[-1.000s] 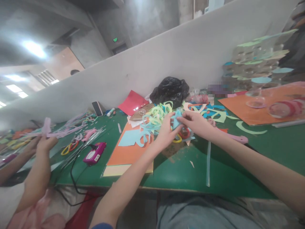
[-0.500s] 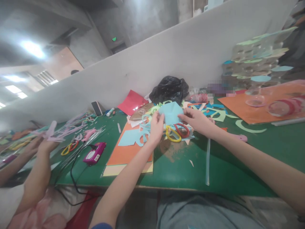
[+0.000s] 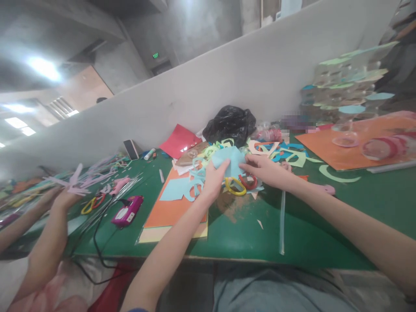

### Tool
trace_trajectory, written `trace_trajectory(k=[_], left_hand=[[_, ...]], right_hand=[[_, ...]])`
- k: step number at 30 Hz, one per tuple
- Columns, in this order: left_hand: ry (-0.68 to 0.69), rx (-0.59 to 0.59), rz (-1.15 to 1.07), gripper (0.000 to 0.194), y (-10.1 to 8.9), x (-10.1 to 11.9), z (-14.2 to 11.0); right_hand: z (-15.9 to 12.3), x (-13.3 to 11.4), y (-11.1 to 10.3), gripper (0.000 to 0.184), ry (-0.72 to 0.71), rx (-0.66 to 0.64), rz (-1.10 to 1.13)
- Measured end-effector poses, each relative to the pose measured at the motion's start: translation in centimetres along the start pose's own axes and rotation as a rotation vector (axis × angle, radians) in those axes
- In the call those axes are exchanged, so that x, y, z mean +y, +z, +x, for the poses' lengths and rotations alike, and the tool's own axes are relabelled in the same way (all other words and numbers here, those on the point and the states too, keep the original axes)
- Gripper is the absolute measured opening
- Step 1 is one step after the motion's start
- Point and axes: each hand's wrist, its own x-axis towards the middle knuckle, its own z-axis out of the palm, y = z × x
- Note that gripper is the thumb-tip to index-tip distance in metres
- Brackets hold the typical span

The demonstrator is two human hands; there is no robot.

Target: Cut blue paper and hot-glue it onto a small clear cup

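Observation:
A folded piece of light blue paper [image 3: 231, 157] is held up above the green table between my two hands. My left hand [image 3: 214, 177] pinches its left side, thumb lying on the front face. At the right edge, the fingers of my right hand [image 3: 262, 168] close on the paper. Just below it show the yellow and red handles of a pair of scissors [image 3: 236, 187]; the blades are hidden. Cut paper scraps [image 3: 211, 151] lie heaped behind and around. Left of my left hand, a cut light blue sheet [image 3: 175, 189] rests on orange paper [image 3: 162, 212].
A black plastic bag [image 3: 230, 123] sits by the wall. To the right are orange card [image 3: 321, 145], a plastic bottle [image 3: 380, 148] and stacked clear plastic cups [image 3: 344, 86]. Leftward lie a purple box [image 3: 128, 211] with a cable and a co-worker's hand [image 3: 66, 197] holding lilac strips.
The blue paper has tilted and shifted slightly left in my hands. My left thumb has moved up onto its face. The co-worker's lilac strips have turned a little.

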Motion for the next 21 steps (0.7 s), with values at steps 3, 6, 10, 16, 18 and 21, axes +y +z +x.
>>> trace_trajectory(k=[3, 6, 10, 16, 18, 21], left_hand=[[-0.024, -0.004, -0.044, 0.040, 0.1, 0.4, -0.2], [-0.028, 0.030, -0.053, 0.041, 0.3, 0.8, -0.3], [0.027, 0.106, 0.036, 0.035, 0.1, 1.1, -0.2], [0.100, 0.142, 0.135, 0.028, -0.7, 1.0, 0.3], [0.116, 0.139, 0.141, 0.025, -0.7, 1.1, 0.3], [0.144, 0.101, 0.129, 0.019, -0.4, 1.2, 0.2]], right_hand=[[0.1, 0.1, 0.0, 0.033, 0.006, -0.009, -0.028], [0.1, 0.1, -0.1, 0.032, 0.002, 0.006, -0.069], [-0.5, -0.7, -1.3, 0.028, 0.014, 0.033, -0.176], [-0.3, -1.0, -7.7, 0.030, 0.103, 0.257, -0.417], [1.4, 0.5, -10.7, 0.021, 0.199, 0.259, -0.645], [5.0, 4.2, -14.2, 0.023, 0.277, 0.111, -0.914]])
